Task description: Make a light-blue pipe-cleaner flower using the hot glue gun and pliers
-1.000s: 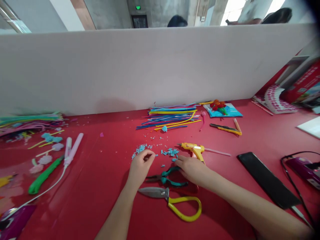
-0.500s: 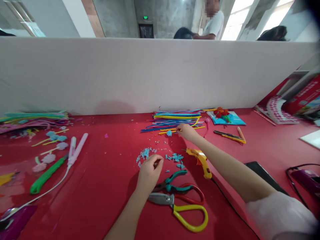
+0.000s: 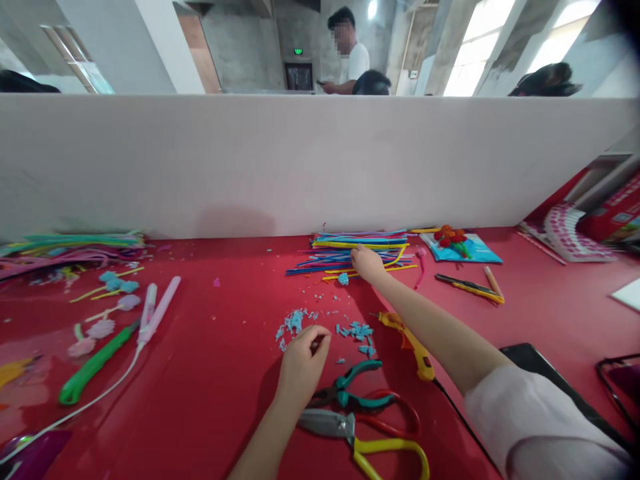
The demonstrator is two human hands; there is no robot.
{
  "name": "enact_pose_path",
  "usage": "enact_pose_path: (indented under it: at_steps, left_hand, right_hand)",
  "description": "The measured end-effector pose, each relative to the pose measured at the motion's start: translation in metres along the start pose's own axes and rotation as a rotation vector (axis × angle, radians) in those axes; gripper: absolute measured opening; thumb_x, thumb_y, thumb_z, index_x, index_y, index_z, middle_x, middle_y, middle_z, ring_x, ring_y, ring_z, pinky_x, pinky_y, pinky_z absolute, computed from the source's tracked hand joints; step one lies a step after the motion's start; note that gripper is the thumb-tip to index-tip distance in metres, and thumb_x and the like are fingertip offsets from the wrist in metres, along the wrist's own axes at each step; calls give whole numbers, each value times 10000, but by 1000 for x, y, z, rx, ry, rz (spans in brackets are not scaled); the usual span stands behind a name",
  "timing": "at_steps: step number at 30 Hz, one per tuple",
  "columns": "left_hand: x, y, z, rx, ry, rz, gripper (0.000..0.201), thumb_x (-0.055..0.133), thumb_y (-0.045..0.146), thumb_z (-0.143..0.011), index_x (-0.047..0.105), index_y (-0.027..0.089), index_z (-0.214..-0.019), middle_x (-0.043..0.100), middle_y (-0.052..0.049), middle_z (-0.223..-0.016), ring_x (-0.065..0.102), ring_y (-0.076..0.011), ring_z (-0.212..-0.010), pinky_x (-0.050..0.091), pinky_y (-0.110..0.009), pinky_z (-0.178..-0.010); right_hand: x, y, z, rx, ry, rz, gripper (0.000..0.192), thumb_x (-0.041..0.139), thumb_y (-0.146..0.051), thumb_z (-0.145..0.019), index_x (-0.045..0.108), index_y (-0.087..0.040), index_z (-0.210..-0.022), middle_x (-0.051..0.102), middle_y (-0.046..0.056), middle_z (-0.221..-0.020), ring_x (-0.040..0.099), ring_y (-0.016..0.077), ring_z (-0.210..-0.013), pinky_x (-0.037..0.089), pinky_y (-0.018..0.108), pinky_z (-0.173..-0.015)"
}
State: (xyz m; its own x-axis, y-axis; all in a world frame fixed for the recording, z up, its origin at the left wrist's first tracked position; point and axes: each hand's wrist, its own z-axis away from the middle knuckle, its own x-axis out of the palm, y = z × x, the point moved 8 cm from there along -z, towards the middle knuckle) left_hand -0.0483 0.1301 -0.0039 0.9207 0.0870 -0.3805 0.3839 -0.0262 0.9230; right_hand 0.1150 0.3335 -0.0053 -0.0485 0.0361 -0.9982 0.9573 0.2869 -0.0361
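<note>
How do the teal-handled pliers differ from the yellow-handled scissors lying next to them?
The teal-handled pliers look smaller, with thin handles spread apart; the yellow-handled scissors look larger, with a wide looped handle and a broad grey blade. The pliers lie nearer the left hand, the scissors nearer the picture's bottom edge. Both lie flat on the red table, tips pointing left.

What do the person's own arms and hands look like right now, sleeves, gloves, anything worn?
Both hands are bare, with no gloves, rings or watch showing. The left hand joins a forearm that is bare as far as the frame edge, with no sleeve in view. The right hand joins a bare forearm too, with a short, loose, pale pink sleeve covering the upper arm. No cables or markings show on either arm.
</note>
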Motion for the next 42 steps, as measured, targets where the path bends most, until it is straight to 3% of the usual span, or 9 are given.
enact_pose_path:
  at_steps: [6, 11, 19, 23, 26, 29, 33, 37, 42]
  left_hand:
    - [1, 2, 0, -17, 5, 10, 103, 600, 249, -746, 688, 236, -694, 659, -13, -690, 560, -183, -646, 423, -265, -640]
    - [-4, 4, 0, 2, 46, 7, 83, 609, 246, -753, 674, 232, -703, 657, -19, -712, 566, -182, -654, 436, -277, -655]
    - [-43, 45, 20, 253, 435, -78, 402, 604, 278, -829, 549, 242, -1225, 502, -104, -1202, 543, -147, -739, 478, -277, -729]
    - [-34, 46, 14, 391, 316, -256, 270, 554, 296, -865, 647, 217, -1106, 619, -97, -1077, 592, -179, -776, 489, -323, -792]
    - [-26, 34, 5, 380, 216, -286, 216, 534, 303, -865, 698, 214, -974, 709, -80, -979, 638, -237, -937, 456, -378, -914]
    - [-26, 31, 1, 319, 189, -283, 201, 546, 313, -853, 693, 216, -951, 737, -69, -935, 668, -233, -891, 477, -349, -861]
    - [-34, 39, 0, 208, 177, -242, 209, 495, 345, -885, 649, 207, -914, 735, -32, -788, 657, -177, -687, 486, -264, -674]
    - [-41, 54, -11, 139, 125, -191, 234, 513, 383, -869, 637, 187, -842, 726, -22, -735, 504, -113, -468, 392, -221, -481]
    - [-49, 81, -35, 121, 32, -138, 258, 555, 416, -835, 652, 177, -853, 718, -18, -727, 330, -75, -385, 265, -214, -392]
  right_hand:
    - [-2, 4, 3, -47, -2, -9, 323, 556, -335, -918, 554, -174, -1198, 580, 87, -1207, 604, 206, -1006, 523, 417, -841]
    - [-37, -1, 19, -70, 157, -17, 319, 556, -334, -918, 556, -178, -1196, 581, 85, -1205, 605, 205, -1004, 525, 412, -837]
    - [-110, -50, 128, -405, 443, -33, 280, 376, -221, -976, 624, -210, -1105, 622, 110, -1084, 538, 196, -936, 455, 320, -821]
    - [-109, -69, 175, -517, 488, -63, 271, 389, -171, -959, 643, -213, -1042, 635, 95, -1023, 523, 182, -841, 456, 297, -740]
    - [-104, -67, 178, -485, 495, -102, 245, 425, -149, -939, 656, -205, -997, 646, 86, -998, 538, 179, -834, 472, 300, -754]
    - [-103, -46, 164, -359, 479, -149, 256, 456, -160, -933, 631, -233, -1106, 630, 77, -1112, 560, 176, -968, 477, 300, -854]
    - [-92, 27, 142, 14, 397, -177, 279, 458, -208, -951, 565, -171, -1205, 580, 123, -1199, 542, 220, -1112, 473, 382, -927]
    - [-47, 94, 130, 274, 130, -184, 316, 558, -333, -917, 560, -173, -1190, 582, 90, -1203, 605, 204, -1004, 522, 408, -841]
    - [4, 119, 126, 367, -109, -209, 334, 564, -335, -913, 552, -165, -1201, 580, 90, -1204, 604, 210, -1008, 523, 418, -840]
